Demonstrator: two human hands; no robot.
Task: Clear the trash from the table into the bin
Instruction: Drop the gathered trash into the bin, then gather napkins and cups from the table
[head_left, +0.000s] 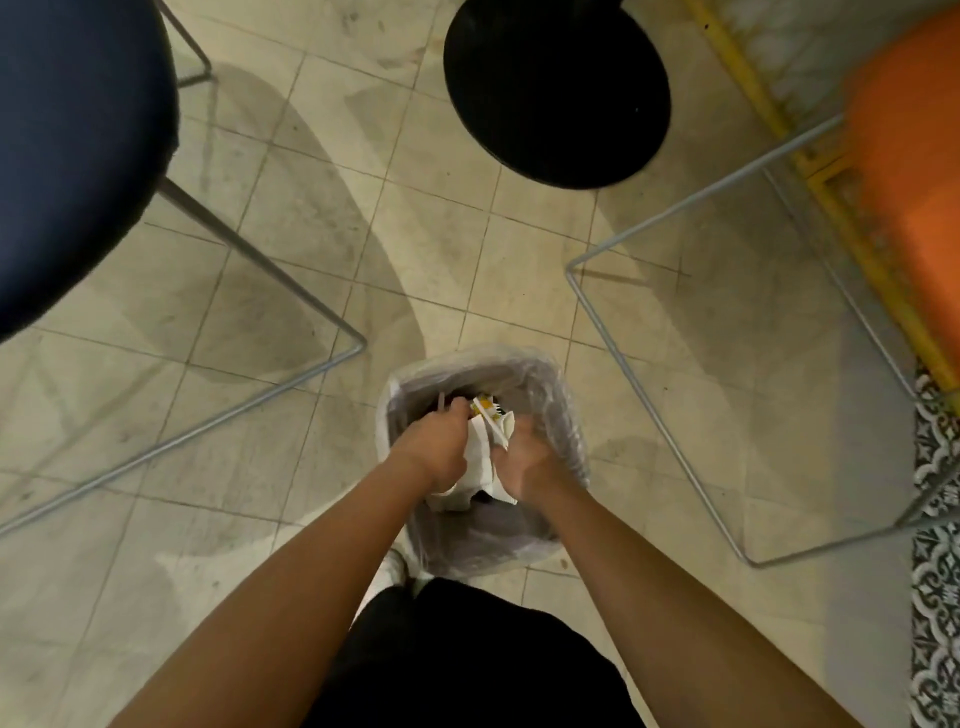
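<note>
A small bin (519, 366) lined with a clear plastic bag stands on the tiled floor right in front of my feet. Both hands reach down over its mouth. My left hand (434, 449) is closed around a bundle of white crumpled paper trash (480, 457) with a yellow scrap and white plastic cutlery sticking out at its top. My right hand (530, 465) presses against the right side of the same bundle, fingers curled on it. The bundle hangs just above or inside the bin's opening; the bin's inside is mostly hidden by it.
A dark blue stool seat (78, 145) with wire legs stands at the left, a black round seat (556, 88) at the top centre, an orange seat (914, 156) with a wire frame at the right. A yellow rail (831, 176) and patterned tiles (935, 571) line the right edge.
</note>
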